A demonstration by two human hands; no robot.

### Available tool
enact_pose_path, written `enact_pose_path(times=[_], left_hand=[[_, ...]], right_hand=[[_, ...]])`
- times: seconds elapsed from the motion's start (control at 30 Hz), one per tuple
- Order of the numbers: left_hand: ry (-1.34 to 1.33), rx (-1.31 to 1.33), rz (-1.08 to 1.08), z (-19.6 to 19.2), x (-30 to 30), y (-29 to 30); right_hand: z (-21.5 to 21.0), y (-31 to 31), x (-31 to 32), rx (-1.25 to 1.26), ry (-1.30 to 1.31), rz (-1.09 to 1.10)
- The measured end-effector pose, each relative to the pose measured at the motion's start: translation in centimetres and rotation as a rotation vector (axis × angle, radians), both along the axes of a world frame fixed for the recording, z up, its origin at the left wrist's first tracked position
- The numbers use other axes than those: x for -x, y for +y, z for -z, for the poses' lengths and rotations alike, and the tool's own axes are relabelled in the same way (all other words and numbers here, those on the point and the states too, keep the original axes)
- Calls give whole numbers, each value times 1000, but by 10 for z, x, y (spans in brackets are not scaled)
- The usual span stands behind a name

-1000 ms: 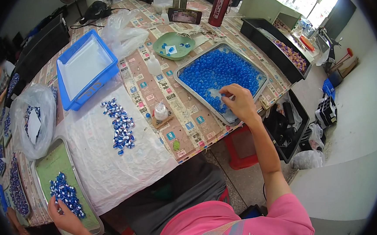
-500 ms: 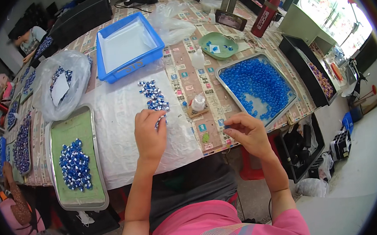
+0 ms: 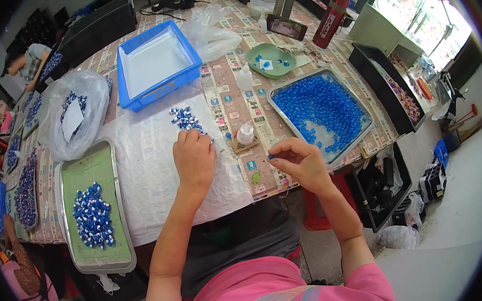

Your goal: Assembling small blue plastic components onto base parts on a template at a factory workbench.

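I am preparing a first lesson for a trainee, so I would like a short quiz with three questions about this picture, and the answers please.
1. Which hand pinches a small blue bead: A) left, B) right, C) neither?

2. True or false: the metal tray holds more blue beads than the green dish.

3. Complete the sentence: the left hand is at the pile of blue-and-white pieces on the ____ sheet.

Key: 1. B, the right hand. 2. True. 3. white.
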State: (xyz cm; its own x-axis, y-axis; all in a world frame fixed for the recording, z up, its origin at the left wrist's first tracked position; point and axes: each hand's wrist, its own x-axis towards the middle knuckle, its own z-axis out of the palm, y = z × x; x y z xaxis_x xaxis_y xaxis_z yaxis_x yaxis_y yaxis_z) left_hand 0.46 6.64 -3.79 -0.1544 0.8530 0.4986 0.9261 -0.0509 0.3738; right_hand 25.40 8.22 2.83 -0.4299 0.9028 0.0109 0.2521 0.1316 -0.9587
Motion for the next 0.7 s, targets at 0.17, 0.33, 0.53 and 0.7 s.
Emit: enact_pose_path(times=[0.17, 0.33, 0.53, 0.7], left_hand=[[23, -47, 22, -2, -2, -4], [-150, -121, 125, -9, -3, -26], [-1092, 30, 376, -23, -15, -70], [-1892, 303, 400, -20, -9, -100]], right_hand=[[6, 3, 8, 97, 106, 3], [5, 6, 11, 0, 52, -15], [-3, 19, 27, -260, -136, -18], [-13, 32, 59, -390, -208, -9]])
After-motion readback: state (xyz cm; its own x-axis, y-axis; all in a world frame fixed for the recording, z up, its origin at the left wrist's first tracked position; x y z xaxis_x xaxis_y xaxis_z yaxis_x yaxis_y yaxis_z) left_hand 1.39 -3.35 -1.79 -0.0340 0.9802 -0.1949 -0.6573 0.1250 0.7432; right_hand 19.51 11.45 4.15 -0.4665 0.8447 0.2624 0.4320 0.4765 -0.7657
